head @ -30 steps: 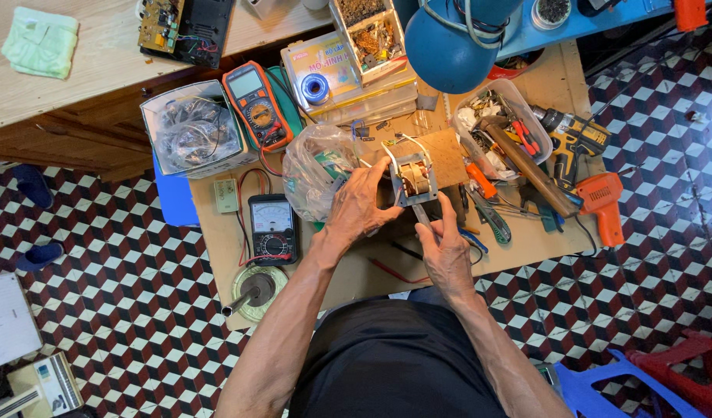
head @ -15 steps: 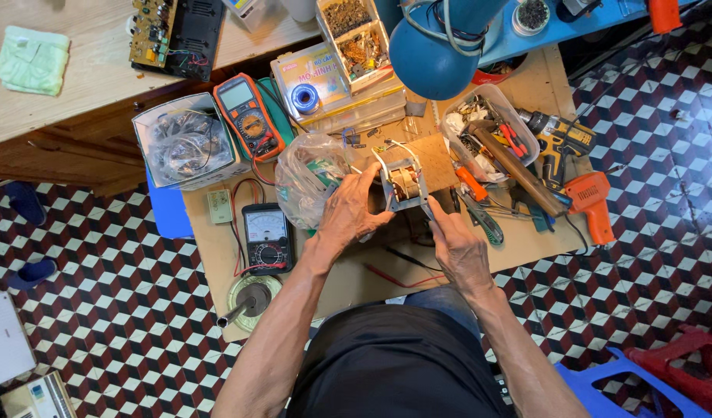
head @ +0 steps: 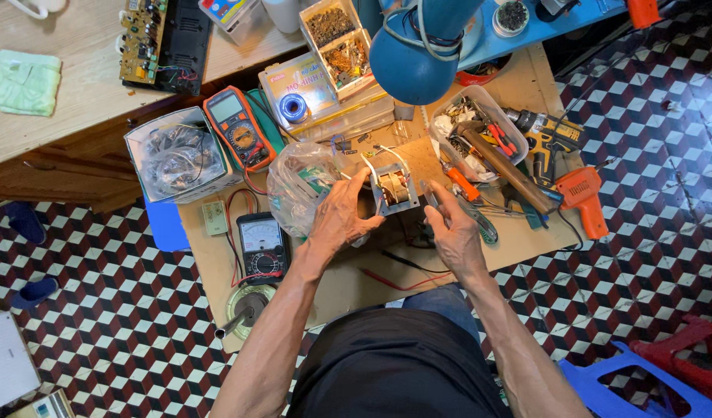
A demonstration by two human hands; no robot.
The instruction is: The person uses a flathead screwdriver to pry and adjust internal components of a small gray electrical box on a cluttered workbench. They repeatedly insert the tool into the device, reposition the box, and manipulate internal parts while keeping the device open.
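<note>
The low wooden table [head: 348,279] fills the middle of the view, cluttered from 9 o'clock round to 3 o'clock. At its 9 o'clock edge stands a clear box [head: 174,159] of coiled wire, with an orange meter [head: 240,128] just beside it and a black dial meter [head: 261,246] below. At 2 o'clock lies a tray [head: 480,135] of hand tools, and an orange drill [head: 582,197] sits at 3 o'clock. A crumpled plastic bag [head: 302,186] lies just left of centre.

The transformer [head: 393,190], a small metal-framed block with copper winding, sits at the centre of the table, between the two hands. The left hand [head: 342,220] is the nearer one: it comes up from 7 o'clock and clasps the block's left side, thumb and fingers closed on the frame. So the block lies at about 1 o'clock from that palm, touching the fingertips. Its long axis runs roughly from 11 to 5 o'clock, slightly tilted, with white leads curling off its top toward 12.

The right hand [head: 453,232] stands just off the block's right side, at 4 o'clock from it. Its fingers are curled and pinch a thin metal tool [head: 428,193] whose tip points toward 11 o'clock, close to the frame; whether it touches is too fine to tell.
</note>
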